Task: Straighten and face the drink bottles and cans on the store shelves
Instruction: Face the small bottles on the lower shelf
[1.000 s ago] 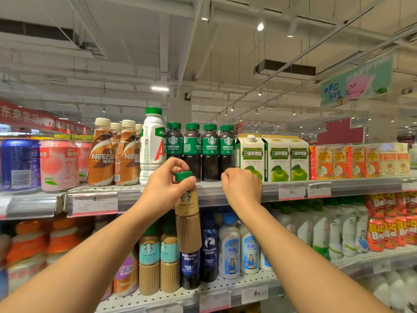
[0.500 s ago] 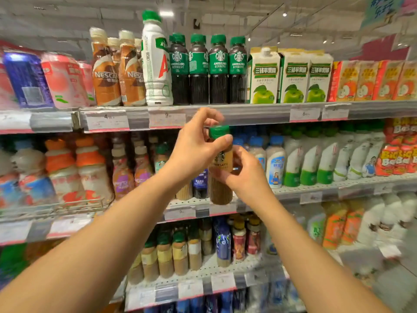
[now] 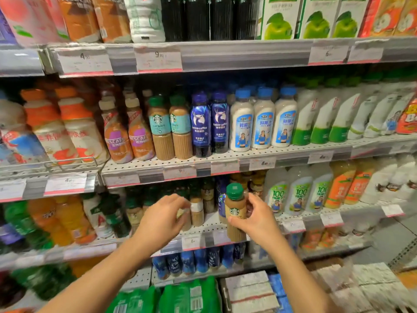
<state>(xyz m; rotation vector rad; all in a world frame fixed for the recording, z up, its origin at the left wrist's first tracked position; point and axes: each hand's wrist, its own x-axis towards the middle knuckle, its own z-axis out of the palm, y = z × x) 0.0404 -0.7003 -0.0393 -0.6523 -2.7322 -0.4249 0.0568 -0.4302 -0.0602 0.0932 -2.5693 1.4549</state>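
My right hand (image 3: 257, 220) grips a Starbucks coffee bottle (image 3: 234, 211) with a green cap, holding it upright by the body in front of the third shelf (image 3: 209, 227). My left hand (image 3: 162, 220) reaches into the same shelf just to the left. Its fingers curl round a small tan coffee bottle (image 3: 182, 213) that the hand mostly hides. A similar small bottle (image 3: 196, 211) with a white band stands right beside the fingertips. One shelf up, two Starbucks flat white bottles (image 3: 159, 127) face forward.
Blue Luckin coffee bottles (image 3: 200, 125) and white coconut drink bottles (image 3: 262, 123) stand on the second shelf (image 3: 225, 164). Nescafe bottles (image 3: 117, 136) stand further left. Juice bottles (image 3: 297, 197) fill the third shelf on the right. Cardboard cartons (image 3: 252, 292) sit on the floor below.
The view has dropped from the upper shelves to the third shelf. The Starbucks bottle passed from my left hand to my right and came down. My left hand let go and reached into the shelf.
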